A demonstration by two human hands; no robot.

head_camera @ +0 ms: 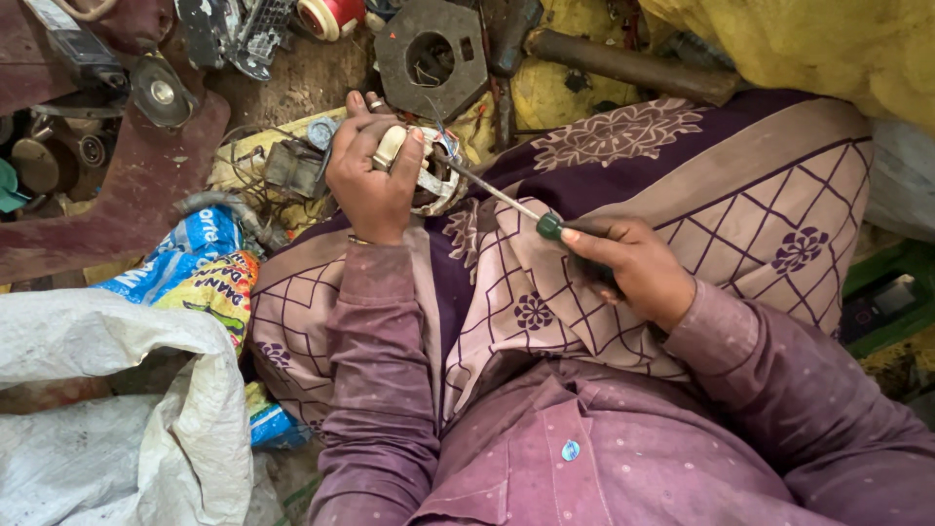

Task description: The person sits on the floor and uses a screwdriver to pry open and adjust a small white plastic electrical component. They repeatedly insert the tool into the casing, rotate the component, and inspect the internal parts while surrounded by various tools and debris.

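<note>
Left hand (372, 175) clamped on white motor part (431, 173); right hand (635, 268) gripping screwdriver (506, 203), tip in part.

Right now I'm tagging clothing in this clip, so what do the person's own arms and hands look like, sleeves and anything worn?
Both arms wear long, loose sleeves of dusty mauve-purple cloth with small pale dots, the left sleeve and right sleeve alike. The left hand has a ring on one finger and a thin bangle at the wrist. The right hand shows no ornament that I can see.
</note>
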